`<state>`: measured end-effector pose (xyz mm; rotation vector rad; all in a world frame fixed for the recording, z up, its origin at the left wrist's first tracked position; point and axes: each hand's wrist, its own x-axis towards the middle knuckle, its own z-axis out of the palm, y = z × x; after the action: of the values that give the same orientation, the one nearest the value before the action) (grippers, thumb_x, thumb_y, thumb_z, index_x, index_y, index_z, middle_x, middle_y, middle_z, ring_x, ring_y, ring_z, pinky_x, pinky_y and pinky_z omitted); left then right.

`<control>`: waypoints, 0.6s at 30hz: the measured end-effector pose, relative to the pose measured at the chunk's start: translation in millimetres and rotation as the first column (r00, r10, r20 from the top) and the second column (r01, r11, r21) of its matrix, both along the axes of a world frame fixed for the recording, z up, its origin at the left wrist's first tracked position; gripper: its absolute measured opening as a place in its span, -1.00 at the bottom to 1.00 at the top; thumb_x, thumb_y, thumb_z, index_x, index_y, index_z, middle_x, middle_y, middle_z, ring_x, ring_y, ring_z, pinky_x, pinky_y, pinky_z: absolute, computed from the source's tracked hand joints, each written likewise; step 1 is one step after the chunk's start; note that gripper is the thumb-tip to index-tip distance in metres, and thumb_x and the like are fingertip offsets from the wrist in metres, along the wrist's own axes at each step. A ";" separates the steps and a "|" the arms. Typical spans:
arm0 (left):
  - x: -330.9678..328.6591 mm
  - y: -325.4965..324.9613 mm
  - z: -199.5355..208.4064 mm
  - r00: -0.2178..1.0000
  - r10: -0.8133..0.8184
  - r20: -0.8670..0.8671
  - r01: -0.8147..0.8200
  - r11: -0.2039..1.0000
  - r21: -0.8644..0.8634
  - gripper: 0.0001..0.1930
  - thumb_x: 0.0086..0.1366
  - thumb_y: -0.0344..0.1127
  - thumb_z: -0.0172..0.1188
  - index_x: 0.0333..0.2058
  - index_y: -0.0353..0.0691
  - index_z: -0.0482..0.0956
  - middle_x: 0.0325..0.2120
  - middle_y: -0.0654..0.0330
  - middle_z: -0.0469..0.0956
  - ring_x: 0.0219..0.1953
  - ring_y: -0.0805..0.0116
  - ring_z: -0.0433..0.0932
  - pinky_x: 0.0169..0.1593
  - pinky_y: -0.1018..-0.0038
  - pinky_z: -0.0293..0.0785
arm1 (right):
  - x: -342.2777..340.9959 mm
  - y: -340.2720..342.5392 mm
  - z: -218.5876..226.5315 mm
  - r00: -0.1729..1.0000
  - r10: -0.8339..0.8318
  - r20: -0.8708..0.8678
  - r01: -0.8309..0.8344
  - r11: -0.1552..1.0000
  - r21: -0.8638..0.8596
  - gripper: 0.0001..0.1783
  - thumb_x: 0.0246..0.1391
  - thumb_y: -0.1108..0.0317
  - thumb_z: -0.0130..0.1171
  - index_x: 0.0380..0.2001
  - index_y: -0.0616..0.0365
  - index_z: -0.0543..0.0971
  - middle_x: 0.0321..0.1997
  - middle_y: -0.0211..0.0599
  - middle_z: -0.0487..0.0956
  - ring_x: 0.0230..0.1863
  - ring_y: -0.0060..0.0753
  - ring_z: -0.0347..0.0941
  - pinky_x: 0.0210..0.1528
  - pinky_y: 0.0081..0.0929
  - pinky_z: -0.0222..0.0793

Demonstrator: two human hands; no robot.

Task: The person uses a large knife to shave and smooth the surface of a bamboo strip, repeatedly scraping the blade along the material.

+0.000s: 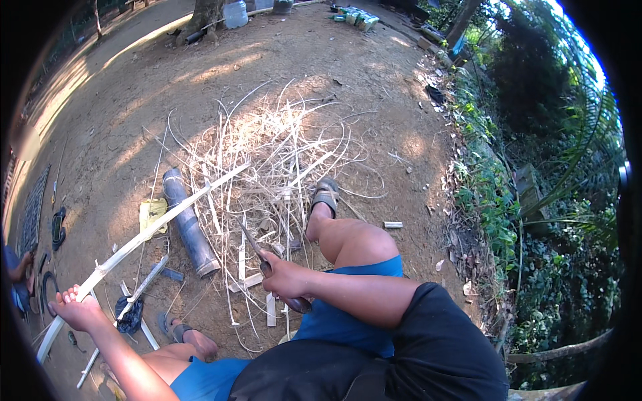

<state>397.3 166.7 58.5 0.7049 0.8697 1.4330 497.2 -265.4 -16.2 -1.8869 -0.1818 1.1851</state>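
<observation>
My left hand (79,314) is wrapped round a long pale split bamboo strip (144,235) near its lower end. From there the strip slants up to the right, over a dark round pole section (188,227) lying on the ground. In front of my right knee, my right hand (286,277) grips a knife by its dark handle. The knife's narrow blade (251,239) points up and to the left, apart from the strip. Beyond both hands spreads a tangled heap of thin pale shavings (267,144).
A yellow cloth or bag (153,217) and a black plastic bag (130,314) lie left of the pole section. Several loose strips surround my sandalled feet. Another person's hand (25,264) shows at the left edge. Green plants (491,220) border the dirt on the right.
</observation>
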 end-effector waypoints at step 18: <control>7.7 -32.3 28.9 0.995 0.033 0.096 -0.033 0.999 0.006 -0.61 0.46 -0.02 -0.19 -0.39 -0.23 0.30 -0.67 0.34 0.12 -0.62 0.45 0.15 -0.40 0.44 0.28 | 1.9 -6.5 -22.5 0.999 -0.013 0.032 0.016 0.997 -0.075 -0.03 -0.01 0.46 0.11 0.39 0.18 -0.19 -0.31 -0.11 0.50 -0.42 -0.33 0.50 -0.39 -0.37 0.43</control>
<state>404.9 134.4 87.4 0.6249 0.8047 1.4882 499.1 -271.9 -38.8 -1.9700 -0.1424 1.1673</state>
